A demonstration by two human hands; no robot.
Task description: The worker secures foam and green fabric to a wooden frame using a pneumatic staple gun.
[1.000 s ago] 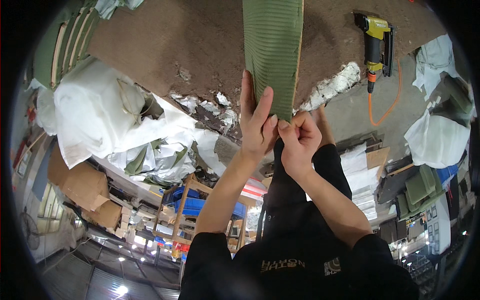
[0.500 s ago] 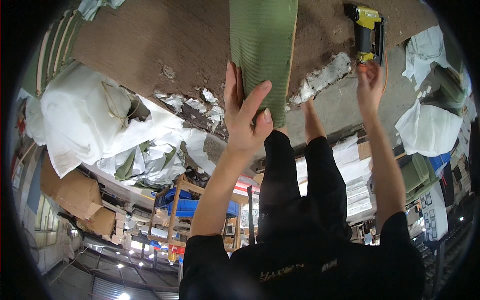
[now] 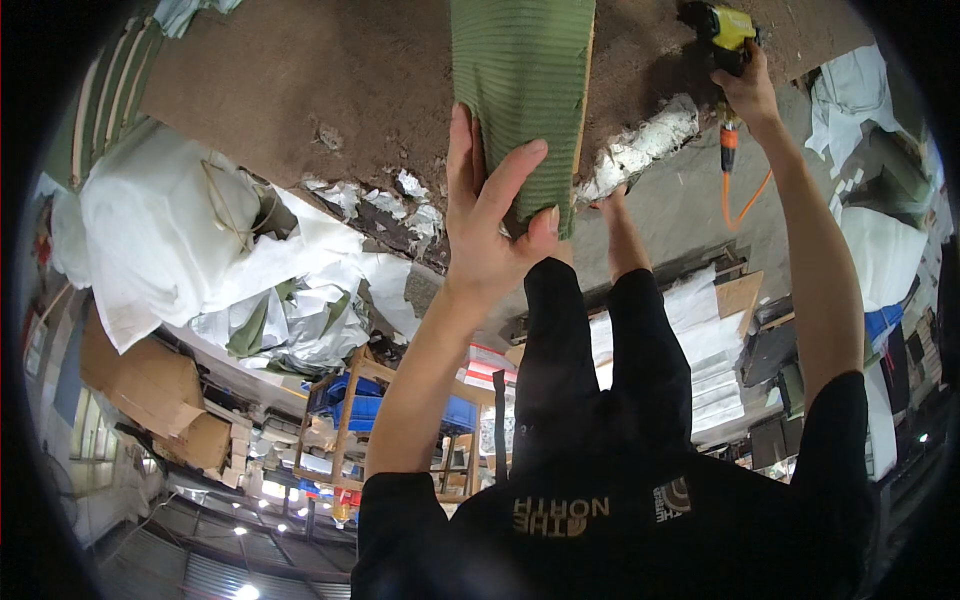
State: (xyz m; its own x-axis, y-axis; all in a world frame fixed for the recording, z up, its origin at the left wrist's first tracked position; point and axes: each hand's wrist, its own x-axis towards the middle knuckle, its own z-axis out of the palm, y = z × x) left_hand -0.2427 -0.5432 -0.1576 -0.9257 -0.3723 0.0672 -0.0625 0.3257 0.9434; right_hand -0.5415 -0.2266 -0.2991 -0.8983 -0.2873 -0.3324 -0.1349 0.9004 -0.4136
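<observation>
A long board covered in ribbed green fabric (image 3: pixel 525 80) lies on the brown worktable (image 3: pixel 280 90), its near end toward my body. My left hand (image 3: pixel 488 220) grips that near end, with fingers along the left side and thumb on top. At the table's right side my right hand (image 3: pixel 752 92) is closed round the handle of a yellow and black staple gun (image 3: pixel 733 28). From the gun's lower end runs an orange air hose (image 3: pixel 727 195). The gun's nose is partly blurred, and it is apart from the board.
Torn white and silvery padding (image 3: pixel 640 150) runs along the table's near edge. White wadding rolls (image 3: pixel 150 220) stand at the left, with more white wadding (image 3: pixel 880 255) at the right. Green padded pieces (image 3: pixel 115 95) lean at the far left. Below are wooden shelving (image 3: pixel 345 420) and cardboard (image 3: pixel 150 385).
My right hand has taken hold of the staple gun and lifted it, turning it, and the hose now hangs from it. My left hand stays on the green board, which has shifted slightly.
</observation>
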